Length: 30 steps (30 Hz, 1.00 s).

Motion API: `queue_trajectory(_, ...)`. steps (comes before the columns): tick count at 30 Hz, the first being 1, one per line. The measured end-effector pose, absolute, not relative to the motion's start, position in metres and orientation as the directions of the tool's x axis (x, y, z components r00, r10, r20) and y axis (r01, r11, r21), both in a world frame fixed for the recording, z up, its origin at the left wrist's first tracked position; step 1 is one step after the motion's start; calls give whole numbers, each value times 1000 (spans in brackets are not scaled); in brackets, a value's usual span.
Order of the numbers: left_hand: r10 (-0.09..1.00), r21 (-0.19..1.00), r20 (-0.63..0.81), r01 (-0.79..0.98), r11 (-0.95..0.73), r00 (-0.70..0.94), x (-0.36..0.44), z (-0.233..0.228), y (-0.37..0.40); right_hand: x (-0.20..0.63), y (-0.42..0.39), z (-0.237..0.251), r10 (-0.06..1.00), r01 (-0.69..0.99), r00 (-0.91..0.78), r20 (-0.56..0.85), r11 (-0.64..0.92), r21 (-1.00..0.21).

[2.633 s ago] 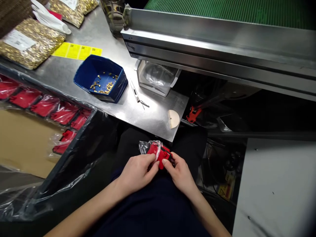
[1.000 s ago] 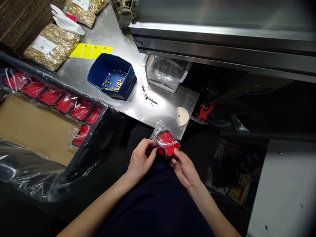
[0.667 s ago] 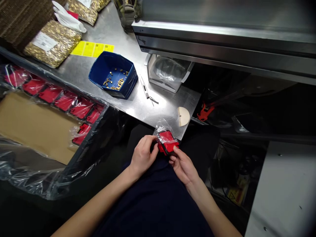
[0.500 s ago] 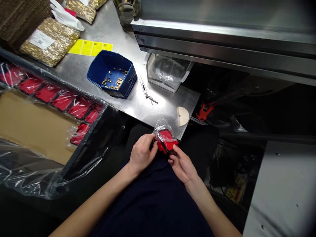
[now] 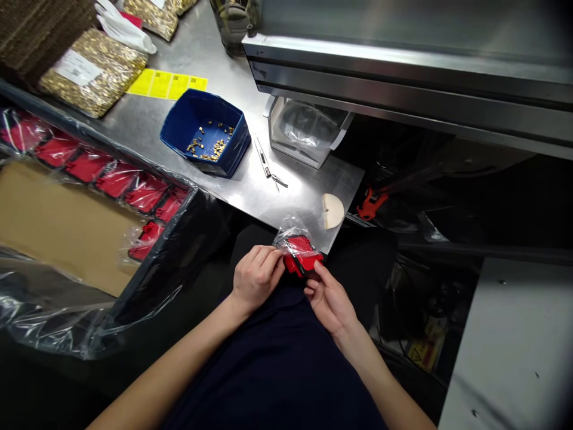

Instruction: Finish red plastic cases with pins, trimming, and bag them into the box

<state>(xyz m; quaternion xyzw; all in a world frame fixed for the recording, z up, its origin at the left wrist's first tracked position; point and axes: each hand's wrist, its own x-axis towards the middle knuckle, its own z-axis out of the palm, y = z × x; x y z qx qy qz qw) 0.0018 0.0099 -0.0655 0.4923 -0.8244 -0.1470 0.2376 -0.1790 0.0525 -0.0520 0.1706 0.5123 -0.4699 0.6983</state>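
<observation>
Grip, left: left hand [image 5: 256,279] curled, fingertips pinched on the near-left edge of the red part [image 5: 301,257] and its wrapping.
Grip, right: right hand [image 5: 329,300] closed on the same red part from the near-right, thumb tip pressed on its lower right corner, other fingers tucked under.
Held thing: red plastic part with a dark edge, partly inside a clear plastic bag [image 5: 289,231]; bag mouth crumpled and sticking up on the far-left side.
Place of held thing: over the lap, above the dark blue clothing [image 5: 277,370], just in front of the near corner of the steel table [image 5: 147,125] and apart from it.
Nearest on table: pale fan-shaped piece [image 5: 333,210] at the table's near edge, just beyond the held part.
Further on table: thin metal tool [image 5: 267,172] lying flat, between the blue bin [image 5: 176,125] and the white tray [image 5: 274,128].
Blue bin: open-topped, tilted a little, small brass pieces [image 5: 208,148] scattered on its floor.
White tray: lined with crumpled clear film, tucked under the steel conveyor rail [image 5: 403,83].
Far left of table: yellow labels [image 5: 168,85], and bags of brass pieces [image 5: 89,70] with white stickers.
Left of lap: dark crate [image 5: 179,239] lined with clear film, brown cardboard sheet [image 5: 58,227] inside, bagged red parts [image 5: 111,182] in a row along its far wall.
Right of table: another red part [image 5: 369,205] in the dark space below the rail.
</observation>
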Motion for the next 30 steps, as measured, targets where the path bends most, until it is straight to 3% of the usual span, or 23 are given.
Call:
queue_trajectory(7,-877,494,214,-726,477,-431,10,-55,25,-172,52,-46,-520,869,50,-853,444,-220)
queue_trajectory(17,-959,578,112,-767,277,-261,12,-54,21,-177,51,-49,-523,869,88,-848,456,-191)
queue_trajectory(24,-850,786,13,-520,334,-526,16,-31,24,-172,55,-50,-603,759,41,-797,537,-367)
queue_trajectory(27,-873,856,93,-409,315,-479,14,-23,22,-168,57,-48,-654,644,25,-756,589,-488)
queue_trajectory(30,-941,824,59,-516,235,-334,7,-27,14,-166,58,-48,-707,472,11,-707,627,-620)
